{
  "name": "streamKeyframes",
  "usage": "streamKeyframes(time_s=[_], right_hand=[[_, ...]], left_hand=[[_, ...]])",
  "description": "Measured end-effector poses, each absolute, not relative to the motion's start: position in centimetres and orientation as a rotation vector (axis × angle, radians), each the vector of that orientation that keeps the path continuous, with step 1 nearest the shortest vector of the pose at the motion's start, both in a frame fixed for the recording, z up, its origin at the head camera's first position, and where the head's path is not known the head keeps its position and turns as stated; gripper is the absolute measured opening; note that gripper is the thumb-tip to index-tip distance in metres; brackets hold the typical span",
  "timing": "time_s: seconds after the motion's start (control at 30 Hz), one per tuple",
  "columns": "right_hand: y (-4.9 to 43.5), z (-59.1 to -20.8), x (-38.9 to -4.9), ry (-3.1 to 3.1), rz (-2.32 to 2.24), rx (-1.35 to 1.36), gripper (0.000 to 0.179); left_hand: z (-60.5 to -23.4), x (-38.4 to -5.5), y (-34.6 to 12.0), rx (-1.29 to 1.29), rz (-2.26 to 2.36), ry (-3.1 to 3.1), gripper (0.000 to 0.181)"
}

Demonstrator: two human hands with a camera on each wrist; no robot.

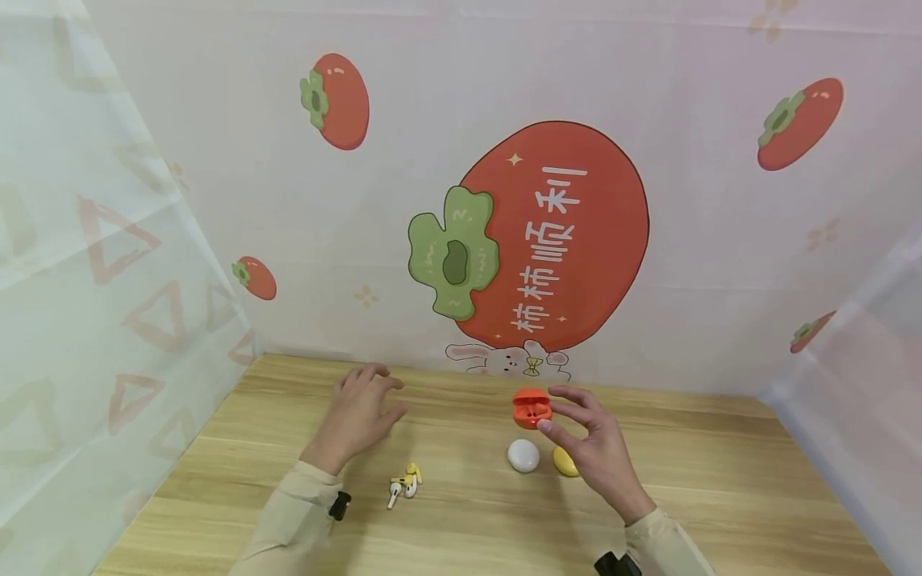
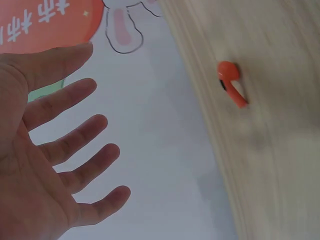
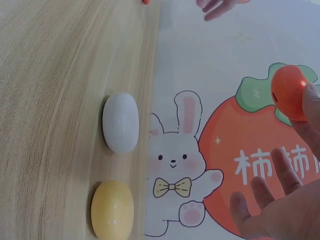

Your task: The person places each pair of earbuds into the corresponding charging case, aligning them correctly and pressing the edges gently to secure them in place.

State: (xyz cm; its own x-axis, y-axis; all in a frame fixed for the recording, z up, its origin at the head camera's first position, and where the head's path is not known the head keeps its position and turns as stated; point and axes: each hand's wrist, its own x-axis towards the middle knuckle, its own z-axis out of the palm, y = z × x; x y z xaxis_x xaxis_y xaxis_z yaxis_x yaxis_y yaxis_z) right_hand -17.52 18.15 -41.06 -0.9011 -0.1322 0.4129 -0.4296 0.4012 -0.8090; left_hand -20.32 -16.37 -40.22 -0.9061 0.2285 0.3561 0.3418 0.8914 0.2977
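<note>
My right hand [image 1: 594, 444] pinches an orange earphone charging case [image 1: 531, 410] between thumb and fingers, lifted over the table. Its lid is raised, showing an orange interior with small dark spots. In the right wrist view the case [image 3: 289, 92] appears from outside, partly covered by the thumb. The left hand [image 1: 360, 412] hovers above the table's left part, fingers spread and holding nothing. An orange earbud [image 2: 230, 80] lies on the wood in the left wrist view, apart from the left fingertips; in the head view the hand hides it.
A white case [image 1: 523, 456] and a yellow case [image 1: 565, 462] sit closed below the right hand. Nearer me, white earbuds [image 1: 394, 492] and yellow earbud pieces [image 1: 413, 470] lie in a small cluster. A printed cloth wall [image 1: 691, 320] rises along the table's back edge.
</note>
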Motion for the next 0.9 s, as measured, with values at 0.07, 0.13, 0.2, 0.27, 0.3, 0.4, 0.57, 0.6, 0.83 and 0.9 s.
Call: streamKeyframes(time_s=[0.07,0.13,0.2,0.27,0.3,0.4,0.57,0.6,0.83,0.9], right_hand=[[18.2,-41.1,-17.5,-2.375,1.506,0.489,0.028],[18.2,-41.1,-17.6,-2.373,1.512,0.487,0.027],[18.2,-41.1,-17.6,-2.371,1.522,0.484,0.027],[18.2,-41.1,-17.6,-2.367,1.529,0.484,0.027],[18.1,-41.1,-17.6,-2.367,1.532,0.483,0.027],[18.1,-41.2,-17.6,-2.368,1.538,0.478,0.028],[18.1,-41.2,-17.6,-2.378,1.553,0.462,0.028],[18.1,-41.2,-17.6,-2.380,1.555,0.460,0.028],[18.1,-41.2,-17.5,-2.386,1.544,0.465,0.026],[18.1,-41.2,-17.4,-2.387,1.541,0.465,0.027]], left_hand=[[-40.6,-20.4,-16.8,-0.418,-0.495,-2.780,0.033],[-40.9,-20.4,-17.2,-0.417,-0.480,-2.810,0.033],[-41.3,-20.5,-17.5,-0.414,-0.463,-2.834,0.034],[-41.6,-20.5,-17.8,-0.412,-0.445,-2.854,0.035],[-41.7,-20.5,-17.9,-0.409,-0.435,-2.864,0.035],[-42.1,-20.5,-18.2,-0.402,-0.401,-2.901,0.036],[-42.8,-20.4,-18.3,-0.404,-0.322,-2.942,0.032],[-42.9,-20.4,-18.3,-0.405,-0.308,-2.943,0.030],[-43.8,-20.5,-18.3,-0.430,-0.258,-2.935,0.021],[-44.1,-20.6,-18.3,-0.440,-0.262,-2.933,0.018]])
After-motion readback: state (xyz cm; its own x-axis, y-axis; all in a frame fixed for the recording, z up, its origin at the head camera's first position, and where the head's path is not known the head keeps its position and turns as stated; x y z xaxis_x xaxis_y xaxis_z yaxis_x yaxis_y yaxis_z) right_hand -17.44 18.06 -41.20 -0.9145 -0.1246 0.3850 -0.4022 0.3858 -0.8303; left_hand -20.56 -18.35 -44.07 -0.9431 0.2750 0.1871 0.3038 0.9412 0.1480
